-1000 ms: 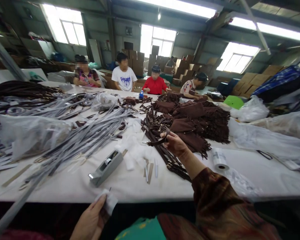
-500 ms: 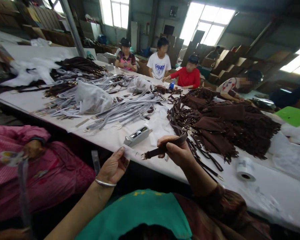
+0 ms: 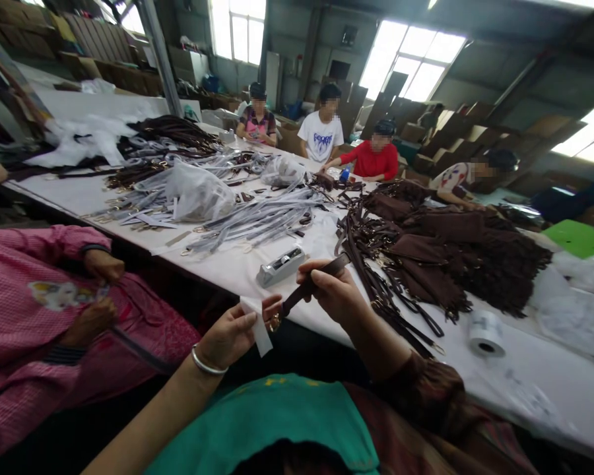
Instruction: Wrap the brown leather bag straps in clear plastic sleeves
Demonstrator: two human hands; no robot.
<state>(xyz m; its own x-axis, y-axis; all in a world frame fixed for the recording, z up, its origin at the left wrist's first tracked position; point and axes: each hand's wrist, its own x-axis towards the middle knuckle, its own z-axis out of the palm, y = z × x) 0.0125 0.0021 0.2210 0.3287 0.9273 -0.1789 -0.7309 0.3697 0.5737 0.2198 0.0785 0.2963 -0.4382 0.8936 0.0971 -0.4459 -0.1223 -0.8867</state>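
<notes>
My left hand (image 3: 228, 335), with a silver bangle at its wrist, pinches a thin white strip (image 3: 263, 338) that hangs down from the fingers. Its outstretched fingertips reach the gold-coloured metal clasp (image 3: 274, 322) at the end of a dark brown strap (image 3: 299, 297). That strap is gripped by my right hand (image 3: 340, 295), between thumb and fingers, and slants up to the right. Whether the left fingertips grip the clasp or only touch it, I cannot tell. Just beyond both hands, a grey tape dispenser (image 3: 280, 267) stands on the table.
Brown fringed bags (image 3: 440, 251) and straps are heaped on the right. Straps in clear wrapping (image 3: 257, 221) cover the table's middle left. A white roll (image 3: 486, 334) lies near the right edge. A co-worker in pink (image 3: 34, 316) sits close on my left; several people work across the table.
The left fingers have come up to the clasp end, and the white strip now hangs downward. The right hand has shifted slightly left with the strap. The co-worker's hands have come together.
</notes>
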